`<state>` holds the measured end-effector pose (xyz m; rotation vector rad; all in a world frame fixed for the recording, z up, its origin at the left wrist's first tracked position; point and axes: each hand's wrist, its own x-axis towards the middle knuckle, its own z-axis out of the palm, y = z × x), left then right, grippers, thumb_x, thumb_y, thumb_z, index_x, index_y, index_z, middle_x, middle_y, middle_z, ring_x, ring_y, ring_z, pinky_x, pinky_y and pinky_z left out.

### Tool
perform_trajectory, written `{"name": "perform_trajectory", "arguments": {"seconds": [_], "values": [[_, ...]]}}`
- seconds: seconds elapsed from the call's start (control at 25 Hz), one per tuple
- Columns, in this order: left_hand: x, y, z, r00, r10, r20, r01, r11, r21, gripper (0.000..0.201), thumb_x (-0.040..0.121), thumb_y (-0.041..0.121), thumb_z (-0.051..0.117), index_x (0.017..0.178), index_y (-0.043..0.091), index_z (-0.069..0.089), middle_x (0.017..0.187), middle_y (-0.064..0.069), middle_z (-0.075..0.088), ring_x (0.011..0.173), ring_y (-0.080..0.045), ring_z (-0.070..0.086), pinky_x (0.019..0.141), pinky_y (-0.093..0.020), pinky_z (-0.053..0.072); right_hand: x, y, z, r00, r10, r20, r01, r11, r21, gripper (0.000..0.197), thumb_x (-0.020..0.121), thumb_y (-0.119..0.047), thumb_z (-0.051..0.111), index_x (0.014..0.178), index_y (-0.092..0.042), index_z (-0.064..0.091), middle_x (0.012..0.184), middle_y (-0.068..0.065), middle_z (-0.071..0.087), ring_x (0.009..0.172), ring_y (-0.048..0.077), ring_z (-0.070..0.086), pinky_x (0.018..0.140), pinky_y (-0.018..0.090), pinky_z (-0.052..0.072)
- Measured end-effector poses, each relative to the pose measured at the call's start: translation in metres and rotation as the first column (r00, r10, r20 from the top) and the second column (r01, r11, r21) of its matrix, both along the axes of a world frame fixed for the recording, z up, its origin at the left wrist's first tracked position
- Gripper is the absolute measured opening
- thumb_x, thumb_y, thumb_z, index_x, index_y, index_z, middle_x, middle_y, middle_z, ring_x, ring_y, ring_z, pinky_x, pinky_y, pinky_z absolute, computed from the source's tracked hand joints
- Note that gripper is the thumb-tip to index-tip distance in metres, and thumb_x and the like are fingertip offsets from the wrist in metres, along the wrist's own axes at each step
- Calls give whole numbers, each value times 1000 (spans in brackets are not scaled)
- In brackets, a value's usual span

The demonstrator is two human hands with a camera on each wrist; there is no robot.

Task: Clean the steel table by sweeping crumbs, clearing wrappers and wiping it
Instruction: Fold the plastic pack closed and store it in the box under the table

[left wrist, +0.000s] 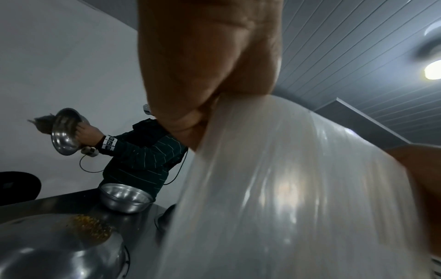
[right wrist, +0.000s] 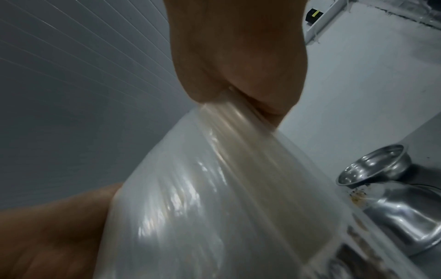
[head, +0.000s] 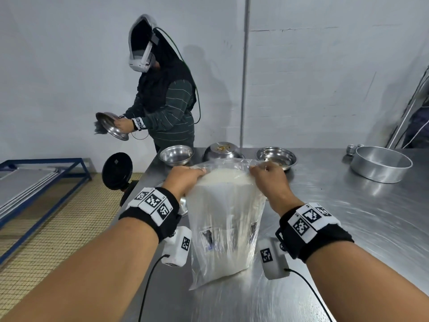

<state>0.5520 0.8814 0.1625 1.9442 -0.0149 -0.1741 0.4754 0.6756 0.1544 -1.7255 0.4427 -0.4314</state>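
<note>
A clear plastic bag (head: 222, 228) full of white grain stands upright on the steel table (head: 348, 228), its base on the surface. My left hand (head: 185, 177) grips the bag's top left edge. My right hand (head: 267, 175) pinches the top right edge. In the left wrist view the plastic bag (left wrist: 286, 188) fills the frame below my left hand (left wrist: 203, 122). In the right wrist view my right hand (right wrist: 238, 90) holds bunched film of the bag (right wrist: 214, 198). An upturned steel bowl (head: 221, 151) behind the bag carries yellowish crumbs on top.
Two steel bowls (head: 176, 155) (head: 276, 158) flank the upturned one. A round steel pan (head: 380, 163) and a small steel cup (head: 351, 149) sit at the far right. Another person (head: 162, 101) stands at the table's far left corner holding a steel plate (head: 111, 125). The table's left edge drops to a tiled floor (head: 58, 217).
</note>
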Motion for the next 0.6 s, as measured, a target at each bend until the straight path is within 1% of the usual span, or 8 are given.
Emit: {"name": "perform_trajectory", "arguments": {"seconds": [0.08,0.16,0.24,0.32,0.44,0.52,0.56,0.6], "values": [[4,2,7,998,-25,-50,33,984,174,57,72,48,75,106,3,70,98,-10,73,89,-25,70,80,-36,57,8,-4,3,991,-6,-136,6,1000,-4,36,79,-33,69,104,-7,63,86,6,67,82,25,65,74,37,56],[6,2,16,996,-60,62,28,906,423,75,65,56,74,117,3,62,117,-6,67,103,-23,64,87,-33,51,14,-5,7,977,-48,-210,30,996,-88,62,71,-39,73,119,-4,55,102,9,66,92,27,65,79,39,56],[1,0,27,956,-149,251,1,862,507,64,74,39,79,126,11,53,130,-5,54,112,-20,54,93,-31,43,15,-4,13,987,-71,-146,26,957,-287,62,75,-29,75,126,-10,45,119,8,56,109,27,56,89,41,51],[0,-1,35,873,-313,375,62,832,551,51,79,23,78,124,20,54,128,-5,50,116,-20,52,98,-32,43,12,-4,23,998,31,-47,-49,885,-462,63,79,-13,71,133,-20,40,129,7,49,121,27,45,99,43,45],[2,-3,42,803,-534,266,227,686,691,32,90,10,63,117,28,66,119,7,61,109,-12,56,91,-24,41,11,-2,39,937,319,-144,-344,760,-551,59,88,2,53,139,-26,40,134,3,54,124,21,48,89,26,45],[4,-6,43,810,-566,152,308,632,711,35,93,5,54,115,28,69,113,10,65,103,-9,58,88,-23,41,12,0,40,870,401,-286,-491,653,-577,42,97,-9,45,136,-24,46,132,4,57,117,19,55,83,24,45],[5,-6,43,815,-566,123,328,626,707,35,93,4,52,113,27,71,110,10,67,103,-11,59,87,-24,42,11,0,41,841,405,-358,-540,612,-577,36,100,-26,46,136,-25,46,133,4,56,117,20,54,88,27,45],[6,-6,42,826,-555,102,336,628,702,35,93,5,51,111,27,72,108,9,67,102,-12,60,85,-25,43,9,0,40,815,413,-407,-579,594,-558,45,97,-46,46,138,-25,45,137,4,53,122,21,52,97,32,43]]}}
